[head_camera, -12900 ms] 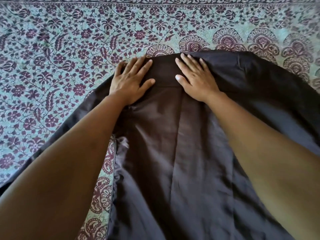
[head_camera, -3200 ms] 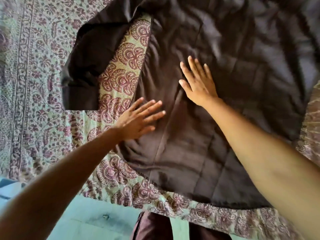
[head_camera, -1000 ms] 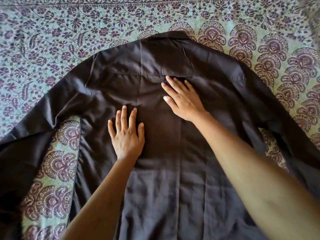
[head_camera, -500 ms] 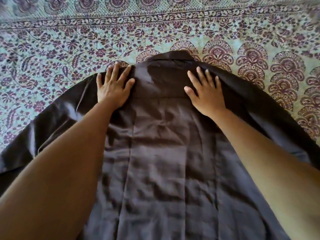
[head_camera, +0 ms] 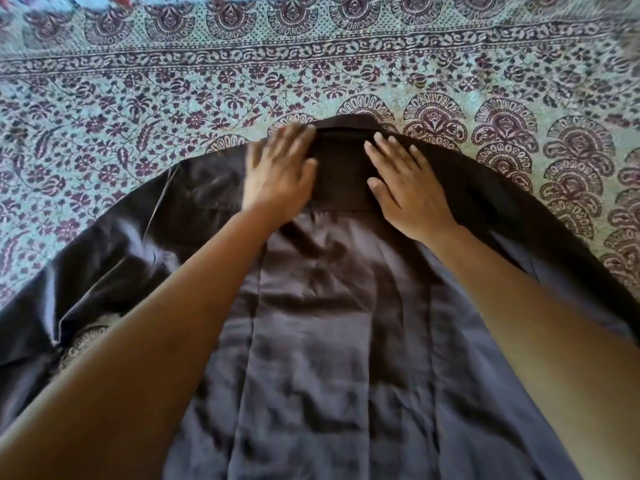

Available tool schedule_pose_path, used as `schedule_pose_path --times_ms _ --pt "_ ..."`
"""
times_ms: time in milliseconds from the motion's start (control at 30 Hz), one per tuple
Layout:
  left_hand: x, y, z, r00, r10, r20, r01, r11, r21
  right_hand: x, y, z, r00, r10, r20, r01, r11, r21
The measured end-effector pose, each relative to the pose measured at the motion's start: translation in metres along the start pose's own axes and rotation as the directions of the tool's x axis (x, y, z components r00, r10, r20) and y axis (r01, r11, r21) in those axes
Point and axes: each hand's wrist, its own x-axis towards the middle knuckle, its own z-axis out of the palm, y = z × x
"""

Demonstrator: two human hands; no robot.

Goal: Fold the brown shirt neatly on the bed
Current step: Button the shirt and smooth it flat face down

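Note:
The brown shirt point(head_camera: 322, 323) lies spread back-side up on the bed, collar point(head_camera: 346, 128) at the far end and sleeves running off to both sides. My left hand point(head_camera: 278, 178) lies flat on the left shoulder just below the collar, fingers straight and blurred by motion. My right hand point(head_camera: 407, 188) presses flat on the right shoulder, fingers spread. A strip of the yoke shows between the two hands. Both forearms cover parts of the shirt's body.
A pale green bedsheet point(head_camera: 173, 98) with a maroon floral print covers the bed all round the shirt. Its patterned border band point(head_camera: 311, 50) runs across the far side. A patch of sheet shows between the left sleeve and the shirt body.
Both hands have slid inward toward the collar on the shoulders. The left hand is moving and blurred. The view has shifted slightly further up the bed.

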Motion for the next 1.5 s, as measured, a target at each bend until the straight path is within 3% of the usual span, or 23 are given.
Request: schedule_pose_path --times_ms 100,333,433,500,533,633,767,800,867,933,967,1033,1167,1300,1400,1500 --pt "0.0 0.018 0.023 0.966 0.198 0.168 -0.214 0.973 0.085 0.002 0.002 0.008 0.997 0.042 0.062 -0.04 0.999 -0.031" --pt "0.013 -0.015 0.019 0.978 0.073 0.197 -0.097 0.989 0.115 0.003 0.003 0.005 0.999 0.014 0.049 -0.014 1.0 0.005" --pt "0.015 0.0 0.01 0.999 0.011 -0.034 -0.013 0.998 -0.067 0.01 0.003 -0.002 0.985 0.073 -0.159 -0.046 0.985 0.168" --pt "0.025 0.01 -0.004 0.957 -0.165 -0.241 0.125 0.977 -0.171 0.026 0.004 -0.011 0.938 0.199 -0.283 -0.13 0.961 0.245" --pt "0.033 0.012 -0.01 0.927 -0.268 -0.26 0.217 0.953 -0.211 0.036 0.003 -0.017 0.922 0.259 -0.287 -0.194 0.952 0.234" --pt "0.059 0.013 -0.018 0.869 -0.49 -0.066 0.463 0.853 -0.242 0.066 -0.003 -0.03 0.885 0.458 -0.079 -0.428 0.87 0.246" --pt "0.082 0.012 -0.029 0.806 -0.535 0.253 0.59 0.759 -0.275 0.093 -0.007 -0.035 0.777 0.6 0.193 -0.623 0.685 0.378" --pt "0.087 0.012 -0.034 0.794 -0.51 0.33 0.599 0.747 -0.287 0.095 -0.006 -0.035 0.767 0.601 0.224 -0.628 0.632 0.454" --pt "0.091 0.009 -0.045 0.787 -0.444 0.428 0.595 0.73 -0.338 0.093 -0.002 -0.036 0.816 0.532 0.226 -0.522 0.513 0.681" --pt "0.093 0.0 -0.05 0.876 -0.305 0.375 0.472 0.704 -0.53 0.087 0.003 -0.04 0.878 0.461 0.125 -0.353 0.451 0.819" --pt "0.091 -0.006 -0.048 0.935 -0.214 0.284 0.351 0.687 -0.637 0.084 0.007 -0.042 0.891 0.447 0.072 -0.3 0.462 0.835" --pt "0.088 -0.017 -0.035 0.983 -0.151 0.106 0.181 0.685 -0.706 0.08 0.01 -0.038 0.893 0.449 0.011 -0.277 0.532 0.801" --pt "0.087 -0.025 -0.002 0.971 -0.237 0.03 0.2 0.738 -0.644 0.081 0.007 -0.016 0.879 0.477 -0.018 -0.376 0.714 0.59" --pt "0.089 -0.022 0.006 0.957 -0.289 -0.023 0.257 0.882 -0.396 0.084 0.005 -0.016 0.872 0.486 -0.05 -0.432 0.815 0.386" --pt "0.079 -0.008 -0.002 0.945 -0.248 -0.213 0.183 0.941 -0.284 0.088 0.006 -0.016 0.874 0.484 -0.04 -0.444 0.831 0.336" --pt "0.05 0.01 -0.007 0.914 -0.129 -0.384 -0.029 0.924 -0.381 0.079 0.002 -0.016 0.883 0.372 -0.285 -0.315 0.921 0.228"
